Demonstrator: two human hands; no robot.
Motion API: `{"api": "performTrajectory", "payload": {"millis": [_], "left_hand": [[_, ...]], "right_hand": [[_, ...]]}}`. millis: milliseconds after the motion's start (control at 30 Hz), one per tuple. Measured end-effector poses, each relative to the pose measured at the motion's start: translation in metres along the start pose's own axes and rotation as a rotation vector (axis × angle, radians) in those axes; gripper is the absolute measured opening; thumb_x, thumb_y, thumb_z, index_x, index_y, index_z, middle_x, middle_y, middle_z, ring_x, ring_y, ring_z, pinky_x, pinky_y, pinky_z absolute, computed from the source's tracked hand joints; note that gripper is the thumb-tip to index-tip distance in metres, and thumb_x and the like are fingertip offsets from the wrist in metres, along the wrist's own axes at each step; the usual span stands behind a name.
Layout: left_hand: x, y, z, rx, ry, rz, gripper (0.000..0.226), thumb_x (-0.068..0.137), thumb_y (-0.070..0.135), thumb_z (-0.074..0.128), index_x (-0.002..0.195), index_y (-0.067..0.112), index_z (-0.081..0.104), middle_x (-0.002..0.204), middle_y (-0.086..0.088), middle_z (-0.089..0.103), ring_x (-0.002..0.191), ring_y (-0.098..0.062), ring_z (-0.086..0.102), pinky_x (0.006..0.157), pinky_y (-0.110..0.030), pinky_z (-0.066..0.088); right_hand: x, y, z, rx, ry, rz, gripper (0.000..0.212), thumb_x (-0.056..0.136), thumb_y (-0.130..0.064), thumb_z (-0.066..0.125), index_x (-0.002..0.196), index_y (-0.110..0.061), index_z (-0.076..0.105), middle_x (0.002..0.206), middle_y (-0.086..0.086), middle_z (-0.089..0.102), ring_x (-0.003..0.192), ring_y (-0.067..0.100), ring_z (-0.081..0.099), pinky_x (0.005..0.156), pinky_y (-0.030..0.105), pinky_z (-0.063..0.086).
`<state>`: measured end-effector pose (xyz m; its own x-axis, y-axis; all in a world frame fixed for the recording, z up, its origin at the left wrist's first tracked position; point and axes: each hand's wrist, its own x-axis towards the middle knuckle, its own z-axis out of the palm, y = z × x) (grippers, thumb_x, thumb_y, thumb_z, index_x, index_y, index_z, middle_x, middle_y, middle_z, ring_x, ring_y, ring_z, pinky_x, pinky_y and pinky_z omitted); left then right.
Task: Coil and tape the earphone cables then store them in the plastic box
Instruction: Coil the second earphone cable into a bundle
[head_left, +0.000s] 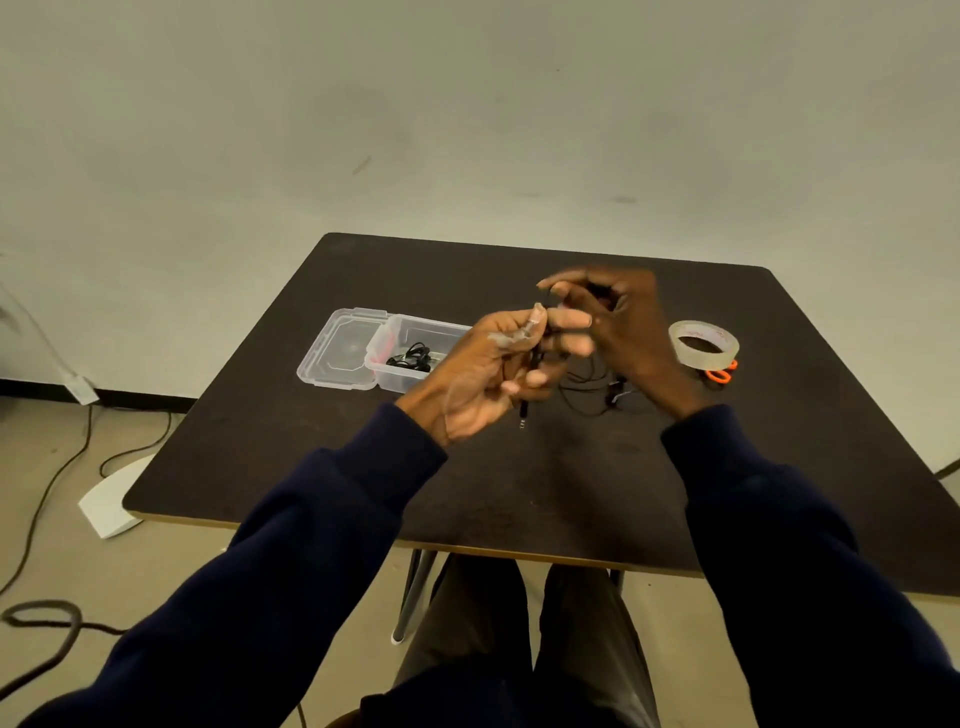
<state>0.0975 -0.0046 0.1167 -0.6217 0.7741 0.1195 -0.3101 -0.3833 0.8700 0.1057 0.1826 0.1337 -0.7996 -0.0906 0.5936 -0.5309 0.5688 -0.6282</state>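
1. Under your hands the table is showing a dark, matt top with a faint rough grain.
2. Just left of your left hand, the plastic box is looking clear and glossy, as is its lid lying open beside it.
3. Right of your right hand, the tape roll is shining translucent and smooth.
4. Behind the roll, the scissor handles are showing bright orange plastic.
5. Between your hands the earphone cable is looking thin, black and rubbery.
6. Your sleeves are looking like soft, matt navy cloth.
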Motion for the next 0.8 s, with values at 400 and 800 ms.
{"api": "performTrajectory", "payload": {"millis": [400, 800], "left_hand": [[0.03, 0.007, -0.021, 0.068, 0.276, 0.333, 0.037, 0.113, 0.015, 0.03, 0.138, 0.001, 0.053, 0.155, -0.017, 0.049, 0.145, -0.029, 0.048, 0.124, -0.054, 0.028], [0.011, -0.007, -0.011, 0.582, 0.154, -0.029, 0.055, 0.113, 0.036, 0.032, 0.09, 0.005, 0.07, 0.056, -0.001, 0.046, 0.04, -0.006, 0.031, 0.039, -0.019, 0.028]], "right_hand": [[-0.059, -0.018, 0.03, 0.083, -0.302, 0.287, 0.021, 0.106, -0.017, 0.055, 0.111, -0.008, 0.074, 0.067, 0.001, 0.07, 0.048, 0.003, 0.055, 0.053, 0.018, 0.043], [-0.003, -0.035, -0.033, -0.673, -0.299, -0.093, 0.012, 0.097, -0.025, 0.068, 0.102, -0.022, 0.078, 0.096, -0.006, 0.072, 0.091, 0.011, 0.047, 0.074, 0.035, 0.041]]}}
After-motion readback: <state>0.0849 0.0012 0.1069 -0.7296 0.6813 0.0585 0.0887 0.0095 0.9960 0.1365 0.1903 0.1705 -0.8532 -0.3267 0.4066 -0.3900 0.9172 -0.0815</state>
